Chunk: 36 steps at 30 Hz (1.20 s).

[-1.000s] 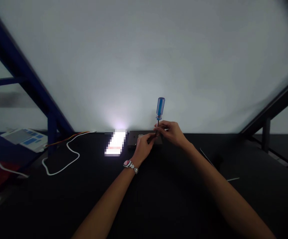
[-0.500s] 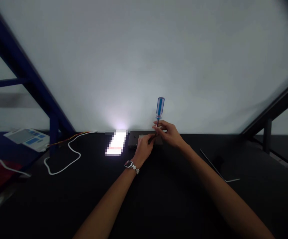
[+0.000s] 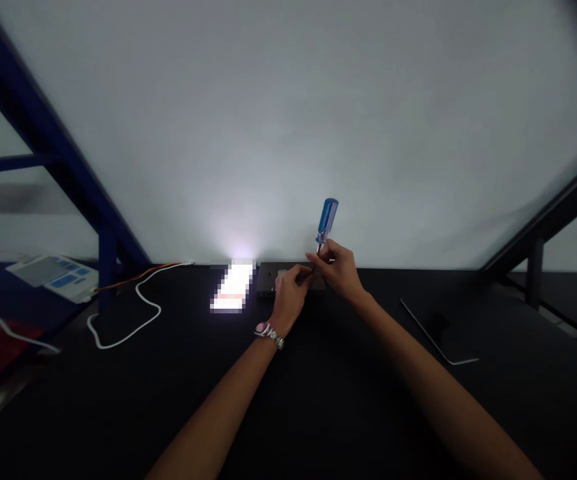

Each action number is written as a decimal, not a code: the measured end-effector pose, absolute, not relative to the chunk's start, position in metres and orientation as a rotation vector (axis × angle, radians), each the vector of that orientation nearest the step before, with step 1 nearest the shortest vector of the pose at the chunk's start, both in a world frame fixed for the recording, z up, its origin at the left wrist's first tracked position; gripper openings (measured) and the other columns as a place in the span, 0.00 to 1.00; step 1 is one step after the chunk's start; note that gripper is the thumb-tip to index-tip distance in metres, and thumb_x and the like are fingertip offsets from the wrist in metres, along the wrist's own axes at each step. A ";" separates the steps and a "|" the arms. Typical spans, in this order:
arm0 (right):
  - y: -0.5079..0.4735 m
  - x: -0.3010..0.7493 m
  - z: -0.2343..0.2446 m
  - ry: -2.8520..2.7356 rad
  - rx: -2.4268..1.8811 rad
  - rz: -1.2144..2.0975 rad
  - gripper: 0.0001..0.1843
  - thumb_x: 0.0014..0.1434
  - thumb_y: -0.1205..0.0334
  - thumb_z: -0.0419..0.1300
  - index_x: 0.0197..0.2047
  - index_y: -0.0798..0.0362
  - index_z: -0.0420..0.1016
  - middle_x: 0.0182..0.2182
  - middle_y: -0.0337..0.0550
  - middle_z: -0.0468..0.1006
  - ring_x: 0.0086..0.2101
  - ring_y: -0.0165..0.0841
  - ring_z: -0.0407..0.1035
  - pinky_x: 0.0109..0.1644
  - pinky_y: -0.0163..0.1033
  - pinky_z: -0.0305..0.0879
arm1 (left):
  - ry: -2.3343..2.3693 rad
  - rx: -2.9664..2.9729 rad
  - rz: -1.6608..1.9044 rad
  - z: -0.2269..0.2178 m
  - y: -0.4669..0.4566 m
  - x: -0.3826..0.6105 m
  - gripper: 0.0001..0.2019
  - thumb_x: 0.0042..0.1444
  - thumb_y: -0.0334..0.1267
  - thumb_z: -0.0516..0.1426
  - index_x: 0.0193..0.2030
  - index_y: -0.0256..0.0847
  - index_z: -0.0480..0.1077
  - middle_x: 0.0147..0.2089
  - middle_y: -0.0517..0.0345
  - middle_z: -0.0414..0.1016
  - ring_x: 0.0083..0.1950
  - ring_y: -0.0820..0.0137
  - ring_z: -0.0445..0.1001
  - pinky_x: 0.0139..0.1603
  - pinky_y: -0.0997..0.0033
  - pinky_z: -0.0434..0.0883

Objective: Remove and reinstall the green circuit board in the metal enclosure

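The right hand (image 3: pixel 337 268) pinches the shaft of the blue-handled screwdriver (image 3: pixel 327 219), which stands tilted over the dark box (image 3: pixel 267 287) on the black table (image 3: pixel 348 413). The left hand (image 3: pixel 289 297) has its fingertips drawn in near the shaft's lower end; whether they grip anything cannot be told.

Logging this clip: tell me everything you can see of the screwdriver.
The screwdriver has a blue-and-clear, plastic-looking handle and a slim, metallic-looking shaft. It stands handle up, leaning toward the picture's right, over the dark flat case. The right hand pinches the shaft; the left hand is close to its lower end, contact unclear. The tip is hidden.
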State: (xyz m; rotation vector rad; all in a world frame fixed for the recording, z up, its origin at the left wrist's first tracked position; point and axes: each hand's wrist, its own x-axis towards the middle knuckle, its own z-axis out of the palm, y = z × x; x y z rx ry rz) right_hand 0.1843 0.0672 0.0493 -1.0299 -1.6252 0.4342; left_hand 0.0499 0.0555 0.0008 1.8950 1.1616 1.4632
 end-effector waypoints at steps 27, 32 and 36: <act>0.064 0.194 0.064 -1.806 -1.060 0.537 0.11 0.57 0.54 0.62 0.32 0.53 0.71 0.25 0.37 0.73 0.25 0.28 0.65 0.30 0.35 0.63 | 1.088 1.944 1.353 0.007 0.064 0.044 0.08 0.60 0.37 0.58 0.40 0.38 0.79 0.35 0.56 0.81 0.34 0.68 0.77 0.37 0.71 0.70; 0.064 0.204 0.070 -1.955 -0.997 0.654 0.15 0.61 0.56 0.58 0.47 0.54 0.76 0.36 0.45 0.81 0.32 0.33 0.73 0.36 0.38 0.70 | 0.998 2.010 1.275 0.007 0.066 0.039 0.12 0.62 0.40 0.56 0.47 0.41 0.78 0.43 0.56 0.82 0.42 0.64 0.79 0.44 0.66 0.72; 0.065 0.205 0.067 -1.905 -1.055 0.492 0.13 0.59 0.53 0.60 0.30 0.54 0.75 0.28 0.41 0.79 0.29 0.32 0.72 0.35 0.37 0.68 | 1.041 2.124 1.252 0.002 0.062 0.027 0.13 0.62 0.38 0.56 0.51 0.40 0.75 0.47 0.53 0.80 0.47 0.64 0.77 0.50 0.63 0.72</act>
